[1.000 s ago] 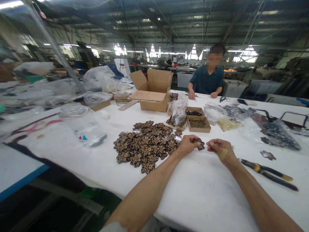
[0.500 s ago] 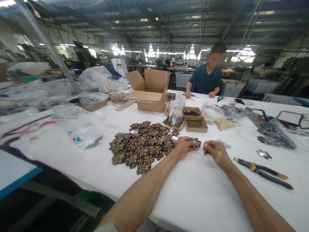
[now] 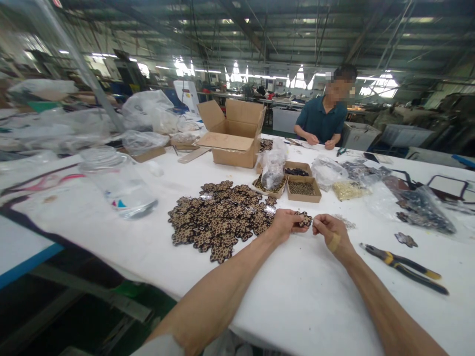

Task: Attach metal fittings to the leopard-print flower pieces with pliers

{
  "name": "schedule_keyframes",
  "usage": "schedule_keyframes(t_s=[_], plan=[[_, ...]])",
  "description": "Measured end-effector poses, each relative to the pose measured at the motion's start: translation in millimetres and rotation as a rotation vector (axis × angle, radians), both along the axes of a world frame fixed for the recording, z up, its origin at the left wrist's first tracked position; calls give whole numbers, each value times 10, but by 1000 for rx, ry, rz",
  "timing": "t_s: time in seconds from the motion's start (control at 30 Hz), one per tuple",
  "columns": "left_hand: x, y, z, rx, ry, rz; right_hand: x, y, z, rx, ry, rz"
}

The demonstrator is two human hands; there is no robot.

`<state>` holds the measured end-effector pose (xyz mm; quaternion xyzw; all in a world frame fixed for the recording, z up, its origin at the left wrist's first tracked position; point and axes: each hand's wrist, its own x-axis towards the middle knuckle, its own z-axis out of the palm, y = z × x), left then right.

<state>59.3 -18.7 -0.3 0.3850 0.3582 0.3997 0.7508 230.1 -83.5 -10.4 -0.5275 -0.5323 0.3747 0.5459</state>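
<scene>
My left hand pinches a leopard-print flower-shaped piece with a dark edge, just above the white table. Close to the piece's right side, my right hand has thumb and forefinger pressed together; whatever is between them is too small to make out. A tan bandage strip is on the right hand. Left of my hands spreads a pile of matching leopard-print flower pieces. A small scatter of thin silvery bits lies just behind my right hand.
Pliers and a single flower piece lie at right. Beyond my hands stand a small carton tray of studs and an open cardboard box. A clear jar is at left. A co-worker sits across the table.
My right fingertips and the flower piece have come closer together. The co-worker's hands have drawn together. The view has shifted slightly.
</scene>
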Motion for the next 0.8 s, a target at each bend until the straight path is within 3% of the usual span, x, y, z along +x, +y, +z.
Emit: schedule_keyframes(t_s=[0.2, 0.47, 0.8], plan=[[-24, 3, -2, 15, 11, 3, -72, -38, 61, 17, -42, -28], [-16, -8, 6, 77, -45, 44, -51, 13, -21, -101, 314, -53], [39, -33, 28, 221, 8, 114, -55, 9, 48, -144, 353, -92]])
